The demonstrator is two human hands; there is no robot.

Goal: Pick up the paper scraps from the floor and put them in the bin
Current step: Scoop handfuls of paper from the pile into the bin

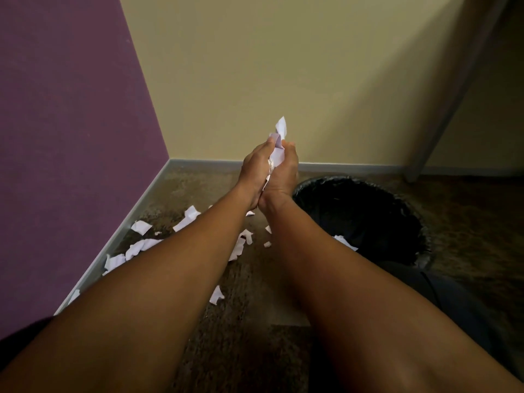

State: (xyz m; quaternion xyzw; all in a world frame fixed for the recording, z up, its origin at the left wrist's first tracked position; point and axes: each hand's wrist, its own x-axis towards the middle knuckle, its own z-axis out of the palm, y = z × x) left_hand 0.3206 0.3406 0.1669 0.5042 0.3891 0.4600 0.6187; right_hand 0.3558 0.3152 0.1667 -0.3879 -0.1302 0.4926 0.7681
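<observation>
Forearms: both reached out from the six o'clock edge and met near the middle of the view, wrists touching.
Carpet [241, 350]: brown and mottled; one scrap [217, 295] lay alone at about seven o'clock from the hands, near the person.
Loose scraps [141, 246]: a scatter of white pieces lay at eight o'clock, along the grey skirting [136, 211] under the purple wall [65, 137], partly hidden by the left forearm.
Bin [408, 222]: black, lined with a dark bag, it stood on the floor at about four o'clock from the hands, just beside the right wrist; one white piece [344, 241] showed at its near rim, though whether inside or on the edge I could not tell.
Left hand [256, 171]: cupped, pressed against the other hand, clasping paper.
Right hand [285, 173]: cupped the same way, closing the bundle from its side.
Held paper [278, 154]: a wad squeezed between the two palms, with a strip poking out at twelve o'clock above the fingertips.
Far wall [312, 66]: plain cream, nothing on it.
Risk: the hands seemed to sit left of the bin mouth, so parting them there would likely drop pieces back onto the carpet.
Risk: the strip on top looked barely pinched, and a quick swing toward four o'clock could shake it loose.
</observation>
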